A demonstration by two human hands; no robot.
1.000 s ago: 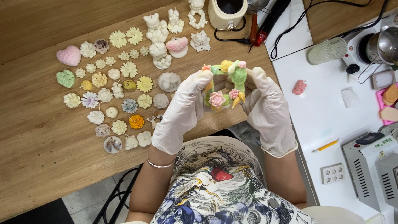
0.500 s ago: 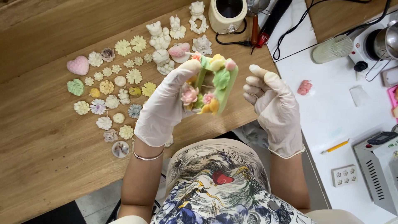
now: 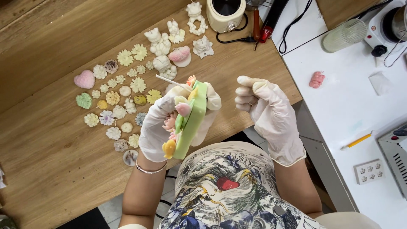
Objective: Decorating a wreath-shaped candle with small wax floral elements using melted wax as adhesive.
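- Across the wooden surface (image 3: 55,140), small wax flowers (image 3: 123,91) are lying in loose rows, with a pink heart (image 3: 84,79) and a green leaf piece (image 3: 84,100) sitting at their far left.
- Beyond the flowers, white bear figures (image 3: 159,42) are standing near a cream melting pot (image 3: 225,13), whose black cord is trailing toward the white surface (image 3: 339,101) on the right.
- On that white surface, a small pink piece (image 3: 316,79), a yellow pencil (image 3: 356,141) and a frosted glass (image 3: 344,35) are lying well apart from each other.
- The left hand (image 3: 163,127), gloved, is gripping the green flower-topped block (image 3: 188,121) tilted on edge above the near edge of the wooden surface, with a thin white stick (image 3: 171,82) poking out at its top.
- The right hand (image 3: 269,112), gloved, is hovering just beside the block, fingers curled loosely, touching nothing.
- Between the two hands a bare strip of wood is showing; the wooden surface's near edge is running right under them, close to the person's patterned shirt (image 3: 224,191).
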